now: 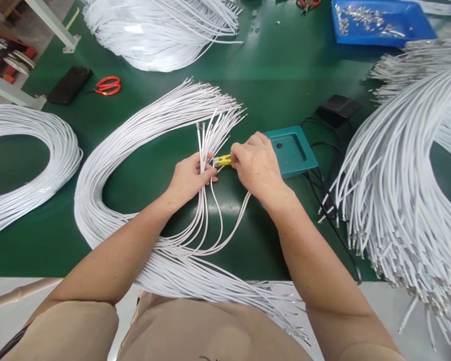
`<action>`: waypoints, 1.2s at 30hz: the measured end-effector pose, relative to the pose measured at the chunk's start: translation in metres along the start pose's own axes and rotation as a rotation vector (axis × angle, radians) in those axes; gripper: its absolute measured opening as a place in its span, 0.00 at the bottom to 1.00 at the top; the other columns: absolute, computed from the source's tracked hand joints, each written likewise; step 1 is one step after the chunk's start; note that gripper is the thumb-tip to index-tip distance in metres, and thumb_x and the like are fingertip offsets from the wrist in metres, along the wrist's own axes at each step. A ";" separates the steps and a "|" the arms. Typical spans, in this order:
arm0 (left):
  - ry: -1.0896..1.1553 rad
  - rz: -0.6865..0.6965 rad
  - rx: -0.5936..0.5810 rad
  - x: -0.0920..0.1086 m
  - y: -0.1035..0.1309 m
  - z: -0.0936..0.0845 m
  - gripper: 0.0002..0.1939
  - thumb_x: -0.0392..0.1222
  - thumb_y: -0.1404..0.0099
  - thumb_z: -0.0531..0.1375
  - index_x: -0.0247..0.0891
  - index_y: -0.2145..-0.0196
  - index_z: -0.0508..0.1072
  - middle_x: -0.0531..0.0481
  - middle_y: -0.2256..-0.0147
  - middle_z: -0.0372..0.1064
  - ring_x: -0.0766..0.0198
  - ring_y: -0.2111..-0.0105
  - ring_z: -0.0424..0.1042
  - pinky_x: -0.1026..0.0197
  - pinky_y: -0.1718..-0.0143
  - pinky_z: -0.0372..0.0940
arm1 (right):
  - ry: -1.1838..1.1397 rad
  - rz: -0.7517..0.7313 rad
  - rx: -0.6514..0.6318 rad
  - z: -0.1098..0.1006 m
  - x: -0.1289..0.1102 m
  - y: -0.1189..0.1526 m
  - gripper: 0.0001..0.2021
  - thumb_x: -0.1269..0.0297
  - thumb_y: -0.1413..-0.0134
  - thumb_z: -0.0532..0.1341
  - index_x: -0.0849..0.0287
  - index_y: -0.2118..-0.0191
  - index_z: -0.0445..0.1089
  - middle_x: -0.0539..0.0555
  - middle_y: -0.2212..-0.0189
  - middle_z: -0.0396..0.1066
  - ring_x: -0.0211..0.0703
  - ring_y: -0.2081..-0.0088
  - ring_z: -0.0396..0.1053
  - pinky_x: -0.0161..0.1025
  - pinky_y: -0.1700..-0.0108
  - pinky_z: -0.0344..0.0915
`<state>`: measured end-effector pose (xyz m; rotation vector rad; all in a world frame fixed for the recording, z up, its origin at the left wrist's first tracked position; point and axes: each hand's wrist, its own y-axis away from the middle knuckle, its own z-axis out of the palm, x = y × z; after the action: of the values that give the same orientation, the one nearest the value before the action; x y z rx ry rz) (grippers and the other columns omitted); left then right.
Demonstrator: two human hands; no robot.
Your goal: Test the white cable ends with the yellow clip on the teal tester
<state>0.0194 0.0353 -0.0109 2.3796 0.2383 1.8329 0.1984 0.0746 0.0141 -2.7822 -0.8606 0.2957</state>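
My left hand [191, 176] is closed around a small bunch of white cables [206, 140], whose ends stand up past the fingers. In my right hand [257, 163] is a small yellow tool with a silvery tip [224, 160]; the tip points left at the bunch, close to my left fingertips. I cannot tell its exact kind. One white cable runs from below up to my right hand, where its end is hidden. The bunch belongs to a large curved bundle of white cables [93, 175], which bends round on the left and lies partly under my left forearm.
A teal tray [307, 153] and a black box [337, 110] with black cords lie right. More white cable bundles [391, 165] [65, 150] [154, 37] surround me. Red-handled snips [108, 86], a black phone [69, 85] and a blue tray [409, 25] of small metal parts lie farther back.
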 end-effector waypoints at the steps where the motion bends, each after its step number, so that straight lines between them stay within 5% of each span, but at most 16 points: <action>1: 0.006 -0.003 -0.007 0.000 0.000 0.000 0.20 0.38 0.46 0.65 0.37 0.55 0.71 0.53 0.72 0.73 0.62 0.72 0.77 0.65 0.72 0.69 | 0.007 0.023 0.015 -0.002 0.002 0.002 0.08 0.70 0.42 0.54 0.60 0.61 0.70 0.57 0.65 0.73 0.51 0.54 0.63 0.56 0.39 0.48; 4: 0.023 -0.015 -0.026 0.000 0.000 -0.001 0.21 0.38 0.46 0.65 0.36 0.54 0.71 0.53 0.72 0.73 0.61 0.71 0.78 0.65 0.72 0.70 | 0.080 0.198 0.113 -0.006 0.009 0.007 0.14 0.63 0.39 0.54 0.61 0.50 0.67 0.62 0.48 0.68 0.56 0.42 0.57 0.64 0.36 0.38; 7: 0.013 -0.031 -0.041 0.002 0.001 -0.003 0.21 0.38 0.46 0.64 0.36 0.53 0.71 0.52 0.71 0.73 0.60 0.69 0.78 0.64 0.70 0.70 | 0.143 0.315 0.148 -0.002 0.017 0.010 0.20 0.61 0.37 0.51 0.62 0.42 0.61 0.66 0.39 0.59 0.61 0.37 0.51 0.68 0.38 0.38; 12: 0.059 -0.050 -0.005 0.008 0.005 -0.013 0.23 0.40 0.46 0.66 0.35 0.52 0.70 0.51 0.70 0.74 0.60 0.69 0.78 0.62 0.68 0.71 | 0.095 0.301 0.182 -0.004 0.014 0.007 0.20 0.61 0.37 0.51 0.62 0.42 0.62 0.66 0.39 0.59 0.60 0.37 0.53 0.64 0.38 0.42; 15: 0.153 -0.042 0.019 0.011 0.008 -0.019 0.27 0.41 0.48 0.68 0.35 0.51 0.70 0.52 0.71 0.73 0.63 0.70 0.76 0.62 0.67 0.70 | -0.130 0.189 0.181 -0.016 -0.010 0.007 0.17 0.59 0.35 0.51 0.61 0.49 0.69 0.63 0.49 0.70 0.53 0.46 0.64 0.53 0.43 0.56; 19: 0.275 -0.100 -0.045 0.015 0.011 -0.023 0.23 0.42 0.51 0.71 0.36 0.56 0.74 0.52 0.71 0.73 0.68 0.73 0.72 0.66 0.68 0.67 | -0.472 -0.294 -0.189 -0.022 -0.057 0.019 0.16 0.56 0.36 0.53 0.59 0.62 0.75 0.56 0.62 0.76 0.43 0.61 0.71 0.39 0.60 0.63; 22: 0.297 -0.133 -0.098 0.017 0.012 -0.022 0.17 0.41 0.51 0.71 0.35 0.64 0.74 0.52 0.72 0.72 0.68 0.71 0.72 0.66 0.67 0.67 | -0.396 -0.395 -0.304 -0.014 -0.078 0.028 0.16 0.58 0.36 0.54 0.62 0.66 0.75 0.57 0.68 0.77 0.47 0.64 0.73 0.41 0.66 0.62; 26: 0.222 -0.122 -0.167 0.020 0.013 -0.021 0.16 0.45 0.48 0.69 0.35 0.63 0.76 0.47 0.65 0.75 0.65 0.66 0.73 0.66 0.65 0.68 | -0.316 -0.337 -0.389 -0.008 -0.083 0.031 0.15 0.65 0.36 0.52 0.65 0.65 0.75 0.61 0.68 0.77 0.51 0.66 0.74 0.42 0.69 0.64; 31: 0.170 -0.100 -0.110 0.016 0.011 -0.024 0.20 0.47 0.48 0.69 0.36 0.58 0.78 0.45 0.62 0.76 0.63 0.62 0.74 0.64 0.59 0.68 | -0.329 -0.177 -0.690 -0.019 -0.087 0.031 0.11 0.69 0.40 0.56 0.64 0.65 0.76 0.62 0.69 0.78 0.53 0.63 0.76 0.44 0.65 0.69; 36: 0.078 -0.116 -0.053 0.010 0.008 -0.029 0.23 0.47 0.50 0.71 0.38 0.56 0.79 0.47 0.64 0.76 0.64 0.65 0.72 0.62 0.60 0.68 | -0.395 -0.247 -0.949 -0.029 -0.094 0.039 0.12 0.68 0.41 0.56 0.66 0.59 0.76 0.66 0.61 0.77 0.56 0.57 0.76 0.47 0.62 0.71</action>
<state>-0.0058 0.0301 0.0076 2.2133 0.3244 1.8569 0.1502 -0.0152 0.0438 -3.4340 -1.8182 0.5063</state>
